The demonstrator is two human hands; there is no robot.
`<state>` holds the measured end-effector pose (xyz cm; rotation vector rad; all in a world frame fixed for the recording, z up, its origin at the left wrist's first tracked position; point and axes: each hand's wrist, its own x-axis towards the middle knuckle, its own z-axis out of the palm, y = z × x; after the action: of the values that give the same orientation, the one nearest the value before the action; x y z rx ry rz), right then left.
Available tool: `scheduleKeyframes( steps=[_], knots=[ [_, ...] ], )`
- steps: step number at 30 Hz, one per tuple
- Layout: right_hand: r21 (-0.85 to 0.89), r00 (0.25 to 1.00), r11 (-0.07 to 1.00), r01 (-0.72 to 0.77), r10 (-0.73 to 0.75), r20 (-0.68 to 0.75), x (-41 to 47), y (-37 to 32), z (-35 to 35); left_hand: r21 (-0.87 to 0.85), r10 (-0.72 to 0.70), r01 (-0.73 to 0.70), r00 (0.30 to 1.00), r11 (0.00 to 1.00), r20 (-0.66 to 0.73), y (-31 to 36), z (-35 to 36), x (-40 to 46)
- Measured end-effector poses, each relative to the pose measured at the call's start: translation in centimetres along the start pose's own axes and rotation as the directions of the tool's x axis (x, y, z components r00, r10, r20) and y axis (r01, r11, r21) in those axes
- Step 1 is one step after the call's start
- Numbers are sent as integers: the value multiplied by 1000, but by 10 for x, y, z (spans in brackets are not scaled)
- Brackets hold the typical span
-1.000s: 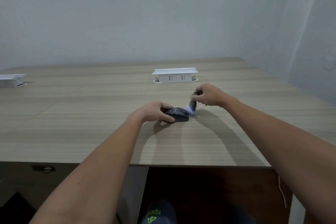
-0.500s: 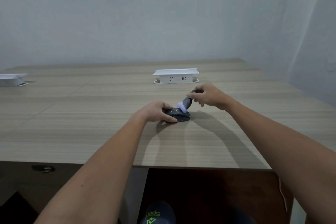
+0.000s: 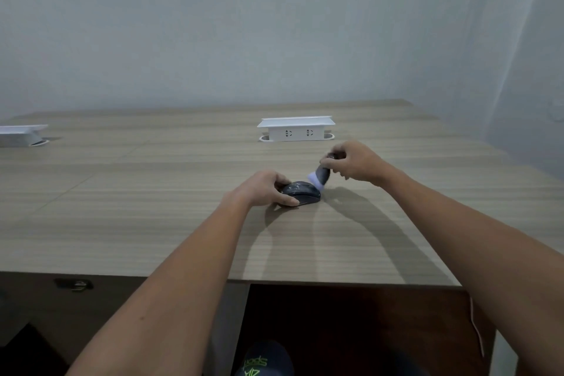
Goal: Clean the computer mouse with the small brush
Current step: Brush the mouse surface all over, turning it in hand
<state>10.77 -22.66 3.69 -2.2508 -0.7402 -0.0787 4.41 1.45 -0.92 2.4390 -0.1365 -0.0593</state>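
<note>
A pale wall rises behind the wooden desk (image 3: 122, 207). My left hand (image 3: 262, 189) curls over the computer mouse (image 3: 302, 192) near the desk's middle, thumb and fingers pressing its sides. It looks light, hard and smooth, likely to skid, so I judge the sides the best hold. My right hand (image 3: 351, 162) pinches the small brush (image 3: 320, 175), whose soft bristles touch the mouse's right end. The white socket box (image 3: 296, 129) sits well apart behind; bare desk lies all around.

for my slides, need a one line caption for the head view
Left hand steadies a mouse while right hand brushes it.
</note>
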Motion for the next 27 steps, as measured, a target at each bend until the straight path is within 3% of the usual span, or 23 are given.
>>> scheduleKeyframes(
  steps=[2, 5, 7, 11, 15, 17, 19, 21, 24, 27],
  knots=[
    [117, 999, 993, 9, -13, 39, -4, -3, 0, -2, -4, 4, 1000, 1000, -9, 0, 1, 0],
    [-68, 997, 998, 7, -1, 79, -3, -1, 0, 0, -6, 6, 1000, 1000, -24, -1, 3, 1],
    [-161, 1000, 987, 3, 1, 21, -1, -1, -3, 6, -2, 3, 999, 1000, -40, 0, 4, 1],
    [34, 998, 999, -2, 0, 57, -5, -8, -1, 35, 7, -4, 997, 999, -75, 3, 6, 1],
    [-193, 999, 981, -36, 38, 6, -2, -5, 0, 35, 4, -1, 997, 999, -82, 3, 7, 2],
    [-77, 998, 996, -55, 52, -30, -2, -6, -1, 49, 7, -3, 996, 999, -90, 4, 7, 2],
    [81, 999, 996, -39, 37, 26, -6, -10, -1, 65, 10, -4, 995, 998, -104, 6, 7, 2],
    [43, 996, 998, -44, 40, 83, -7, -10, 0, 63, 3, 4, 994, 998, -108, 7, 7, 2],
    [-190, 998, 981, -40, 47, 33, -5, -7, -1, 49, 2, 4, 994, 999, -110, 8, 9, 2],
    [-24, 999, 999, -21, 22, 32, -7, -10, -1, 65, -1, 10, 992, 998, -128, 11, 9, 0]
  ],
)
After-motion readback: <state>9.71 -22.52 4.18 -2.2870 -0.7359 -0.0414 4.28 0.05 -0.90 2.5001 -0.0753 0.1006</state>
